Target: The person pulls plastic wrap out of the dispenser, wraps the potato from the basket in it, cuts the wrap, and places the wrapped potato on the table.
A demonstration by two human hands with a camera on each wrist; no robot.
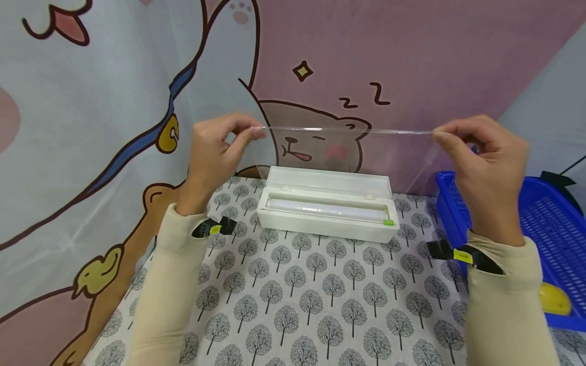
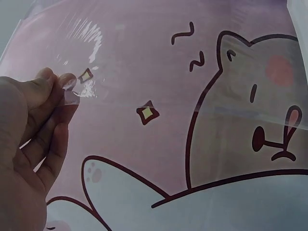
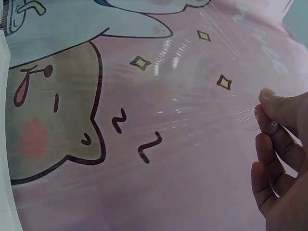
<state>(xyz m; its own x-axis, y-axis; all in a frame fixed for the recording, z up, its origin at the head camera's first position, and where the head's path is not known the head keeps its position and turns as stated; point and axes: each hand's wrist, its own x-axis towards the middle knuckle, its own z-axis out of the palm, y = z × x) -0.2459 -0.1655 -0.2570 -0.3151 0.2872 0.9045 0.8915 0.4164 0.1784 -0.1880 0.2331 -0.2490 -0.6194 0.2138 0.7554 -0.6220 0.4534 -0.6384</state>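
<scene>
- Largest, we see the printed backdrop [image 1: 421, 56] across the top of the head view, its cartoon bear showing through what hangs before it.
- Below it we have the desk [image 1: 286, 284], its tree-print cover filling the lower middle.
- At the right edge sits a blue basket [image 1: 545, 216], off to the side, which we judge leaves the middle free for the hands.
- Across the upper middle we find the clear film [image 1: 348, 130], its top edge taut; its sides appear to slope down toward the box.
- In the centre stands the white box [image 1: 327, 230], lid tipped back, probably so film can come out freely.
- Left hand [image 1: 215, 147] and right hand [image 1: 492, 162]: each grip is narrow, thumb and fingers pinching a film corner, likely to keep it spread without folding.
- Inside the box lies a white roll [image 1: 327, 207], lengthwise, matching its trough.
- Lower right, something yellow [image 1: 555, 299] rests in the basket.
- Smallest, a green piece [image 1: 388, 222] sits at the box's right end.
</scene>
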